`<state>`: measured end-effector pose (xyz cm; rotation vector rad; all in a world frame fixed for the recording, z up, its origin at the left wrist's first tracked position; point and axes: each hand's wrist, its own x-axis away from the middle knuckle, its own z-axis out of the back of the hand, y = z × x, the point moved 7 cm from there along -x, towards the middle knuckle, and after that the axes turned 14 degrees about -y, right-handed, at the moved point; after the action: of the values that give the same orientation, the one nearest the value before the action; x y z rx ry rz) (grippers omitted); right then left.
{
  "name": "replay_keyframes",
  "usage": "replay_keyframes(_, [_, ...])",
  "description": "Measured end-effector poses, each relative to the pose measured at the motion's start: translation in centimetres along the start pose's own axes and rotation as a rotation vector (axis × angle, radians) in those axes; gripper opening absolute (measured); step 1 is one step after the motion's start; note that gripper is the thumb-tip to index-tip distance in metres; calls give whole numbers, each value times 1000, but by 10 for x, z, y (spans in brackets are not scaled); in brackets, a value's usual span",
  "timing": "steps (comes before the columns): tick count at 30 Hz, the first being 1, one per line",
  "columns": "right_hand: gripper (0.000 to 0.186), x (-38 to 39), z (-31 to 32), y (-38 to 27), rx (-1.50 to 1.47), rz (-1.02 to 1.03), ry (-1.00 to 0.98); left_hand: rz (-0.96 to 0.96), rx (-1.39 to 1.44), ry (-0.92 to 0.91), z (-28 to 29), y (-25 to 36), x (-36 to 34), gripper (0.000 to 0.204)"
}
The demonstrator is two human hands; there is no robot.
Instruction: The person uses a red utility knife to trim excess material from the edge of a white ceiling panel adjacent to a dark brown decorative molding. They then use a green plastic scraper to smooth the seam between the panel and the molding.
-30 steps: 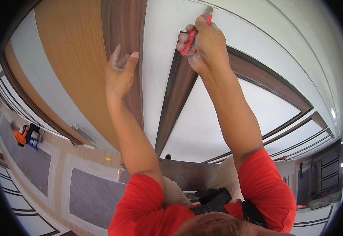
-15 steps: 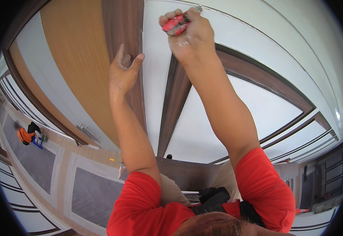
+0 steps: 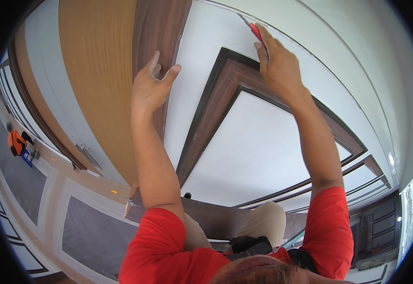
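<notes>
Both my arms reach up, in red sleeves. My left hand (image 3: 152, 87) rests with fingers spread on the edge of a dark brown wood strip (image 3: 161, 28) and holds nothing. My right hand (image 3: 280, 66) grips a slim red cutter-like tool (image 3: 256, 33), its tip pressed on the white surface (image 3: 206, 52) just above the corner of a dark brown moulded frame (image 3: 216, 109). That frame surrounds a white panel (image 3: 263, 151).
A light wood panel (image 3: 97, 71) runs left of the brown strip, with a metal handle (image 3: 89, 155) lower down. Far left, an orange object (image 3: 14, 142) lies on grey tiles (image 3: 92, 236) with pale borders. A black pouch (image 3: 249, 244) sits at my waist.
My right hand has moved the red tool to the right along the white surface, to the frame's corner. My left hand stays on the brown strip.
</notes>
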<state>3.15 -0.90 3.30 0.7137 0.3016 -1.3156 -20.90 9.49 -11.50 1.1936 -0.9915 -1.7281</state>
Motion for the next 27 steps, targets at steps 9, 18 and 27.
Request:
replay_keyframes(9, [47,-54,4,-23,273,163,-15,61,-170,185,-9,7,-2,67])
replay_keyframes(18, [49,-83,19,-45,307,117,-298,71,-7,443,4,-26,-6,38])
replay_keyframes(27, [50,-92,18,-62,364,115,-324,-15,42,472,7,-32,-5,57])
